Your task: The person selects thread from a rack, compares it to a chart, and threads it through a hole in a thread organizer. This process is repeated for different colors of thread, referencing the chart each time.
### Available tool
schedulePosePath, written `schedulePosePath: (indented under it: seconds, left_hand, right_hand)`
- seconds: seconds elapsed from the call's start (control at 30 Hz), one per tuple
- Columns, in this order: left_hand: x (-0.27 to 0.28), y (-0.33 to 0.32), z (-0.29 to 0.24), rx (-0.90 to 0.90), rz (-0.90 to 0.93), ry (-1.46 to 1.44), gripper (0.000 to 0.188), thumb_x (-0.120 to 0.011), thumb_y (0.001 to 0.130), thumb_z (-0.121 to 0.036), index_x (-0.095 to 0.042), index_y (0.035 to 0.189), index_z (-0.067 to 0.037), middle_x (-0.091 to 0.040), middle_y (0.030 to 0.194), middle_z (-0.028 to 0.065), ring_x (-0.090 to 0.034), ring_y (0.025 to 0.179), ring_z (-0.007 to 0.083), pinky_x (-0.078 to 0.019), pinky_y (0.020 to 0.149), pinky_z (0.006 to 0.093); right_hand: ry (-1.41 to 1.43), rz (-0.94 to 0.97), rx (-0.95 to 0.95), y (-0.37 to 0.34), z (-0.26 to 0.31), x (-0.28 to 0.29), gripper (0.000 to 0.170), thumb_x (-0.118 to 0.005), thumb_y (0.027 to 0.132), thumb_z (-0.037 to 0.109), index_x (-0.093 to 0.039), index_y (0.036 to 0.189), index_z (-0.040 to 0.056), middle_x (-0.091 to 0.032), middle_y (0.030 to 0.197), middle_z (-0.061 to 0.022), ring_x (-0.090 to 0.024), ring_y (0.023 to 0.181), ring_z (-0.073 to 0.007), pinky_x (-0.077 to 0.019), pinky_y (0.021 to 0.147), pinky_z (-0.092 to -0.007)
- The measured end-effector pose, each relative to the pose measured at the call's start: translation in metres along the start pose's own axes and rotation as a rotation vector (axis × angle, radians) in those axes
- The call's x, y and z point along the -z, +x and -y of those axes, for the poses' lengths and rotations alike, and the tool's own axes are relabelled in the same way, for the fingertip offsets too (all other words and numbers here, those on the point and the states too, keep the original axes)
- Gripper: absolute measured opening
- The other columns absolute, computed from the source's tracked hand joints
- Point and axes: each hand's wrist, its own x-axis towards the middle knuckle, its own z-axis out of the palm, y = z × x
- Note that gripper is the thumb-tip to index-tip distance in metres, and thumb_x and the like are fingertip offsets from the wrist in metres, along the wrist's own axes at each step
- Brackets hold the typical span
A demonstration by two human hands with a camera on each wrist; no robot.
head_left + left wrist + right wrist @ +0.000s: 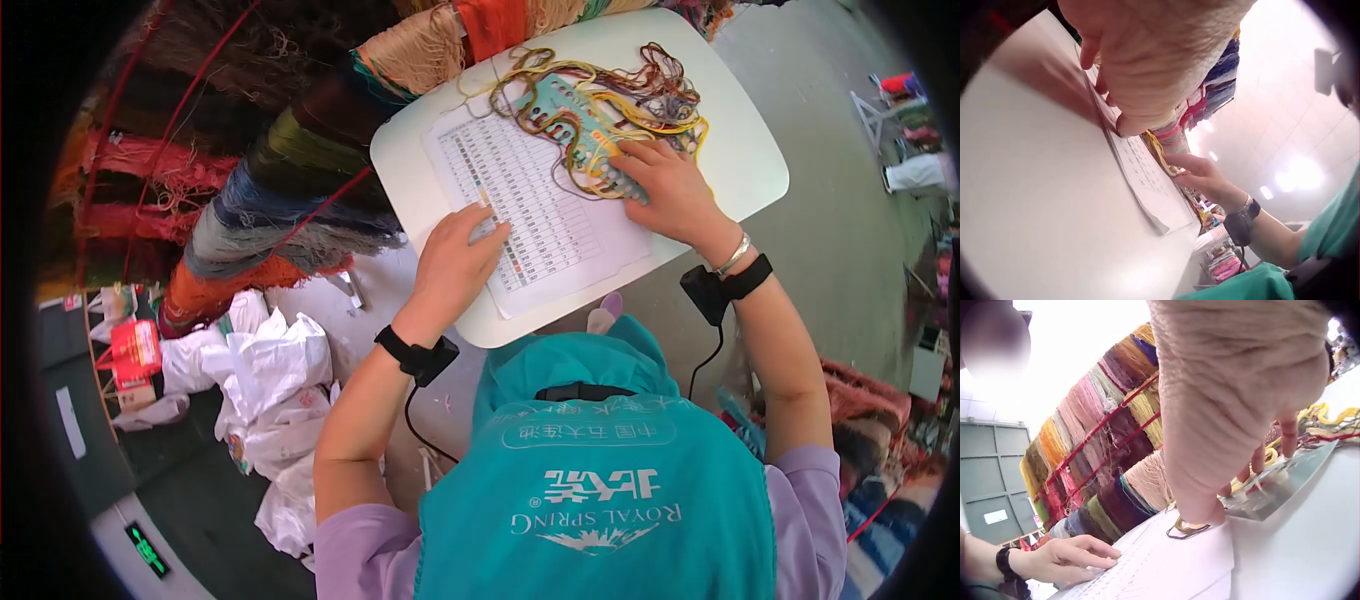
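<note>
A printed chart (550, 235) with rows of numbers and small colour blocks lies on a white table (745, 180). My left hand (455, 262) rests on its left side, fingertips touching the colour column. Over the chart's upper right lies a teal thread card (558, 98) with holes along its edges, strung with yellow, brown and dark threads (665, 75). My right hand (682, 195) lies on the card's lower end, fingers extended among the threads. In the right wrist view, the thumb of the right hand (1235, 394) touches the paper beside a dark loop of thread (1188, 531).
Bundles of coloured yarn (290, 185) hang on a rack past the table's left and far edges. White sacks (275, 375) are heaped on the floor at left. More yarn (870, 410) is piled at lower right. A person's teal vest (600, 480) fills the near side.
</note>
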Motion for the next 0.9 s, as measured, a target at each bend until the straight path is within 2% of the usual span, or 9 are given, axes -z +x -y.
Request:
schedulePosePath:
  seconds: [0.3, 0.4, 0.5, 0.67, 0.77, 0.9]
  left_hand:
    - [-0.018, 0.008, -0.053, 0.282, 0.036, 0.048, 0.04, -0.068, 0.087, -0.006, -0.069, 0.125, -0.015, -0.056, 0.133, 0.0155, -0.061, 0.114, 0.033, -0.0538, 0.093, 0.0385]
    - [-0.021, 0.01, -0.06, 0.326, 0.046, 0.058, 0.042, -0.068, 0.087, -0.007, -0.068, 0.128, -0.017, -0.056, 0.132, 0.0155, -0.06, 0.115, 0.0325, -0.0536, 0.093, 0.039]
    - [-0.02, 0.016, -0.066, 0.322, 0.058, 0.115, 0.043, -0.068, 0.086, -0.008, -0.068, 0.128, -0.018, -0.056, 0.13, 0.0153, -0.06, 0.114, 0.033, -0.0531, 0.094, 0.0395]
    - [-0.018, 0.014, -0.065, 0.295, 0.094, 0.155, 0.041, -0.068, 0.084, -0.01, -0.07, 0.125, -0.02, -0.06, 0.122, 0.0158, -0.06, 0.111, 0.034, -0.0529, 0.09, 0.0422]
    - [-0.033, 0.013, -0.046, 0.198, 0.006, 0.177, 0.039, -0.068, 0.083, -0.012, -0.072, 0.12, -0.021, -0.062, 0.113, 0.0154, -0.06, 0.103, 0.0341, -0.0522, 0.084, 0.0437]
    - [-0.016, 0.026, -0.054, 0.163, -0.005, 0.095, 0.036, -0.069, 0.082, -0.017, -0.074, 0.117, -0.021, -0.063, 0.109, 0.0138, -0.059, 0.1, 0.0327, -0.0511, 0.084, 0.0417]
  right_hand:
    - [0.043, 0.038, 0.2, 0.024, -0.051, 0.003, 0.05, -0.068, 0.074, 0.019, -0.067, 0.124, 0.0127, -0.061, 0.135, -0.0069, -0.056, 0.123, -0.025, -0.0442, 0.096, -0.0471]
    - [0.049, 0.081, 0.204, 0.029, -0.054, 0.006, 0.051, -0.068, 0.074, 0.018, -0.066, 0.125, 0.0134, -0.061, 0.136, -0.0064, -0.056, 0.123, -0.0246, -0.0442, 0.095, -0.0469]
    - [0.019, 0.036, 0.239, 0.031, -0.06, 0.004, 0.052, -0.069, 0.074, 0.019, -0.066, 0.126, 0.0138, -0.062, 0.135, -0.0057, -0.056, 0.122, -0.0248, -0.044, 0.095, -0.0474]
    - [0.102, 0.108, 0.28, 0.029, -0.069, -0.005, 0.055, -0.072, 0.072, 0.022, -0.065, 0.127, 0.0133, -0.063, 0.131, -0.0069, -0.06, 0.118, -0.0261, -0.0464, 0.094, -0.0475]
    - [0.022, 0.067, 0.352, 0.036, -0.081, -0.009, 0.06, -0.074, 0.07, 0.026, -0.064, 0.128, 0.0134, -0.063, 0.129, -0.0094, -0.062, 0.115, -0.0264, -0.0482, 0.093, -0.0464]
    - [-0.076, 0.187, 0.384, 0.039, -0.079, 0.018, 0.067, -0.073, 0.078, 0.035, -0.055, 0.139, 0.0163, -0.054, 0.142, -0.0106, -0.052, 0.13, -0.0266, -0.0462, 0.093, -0.0493]
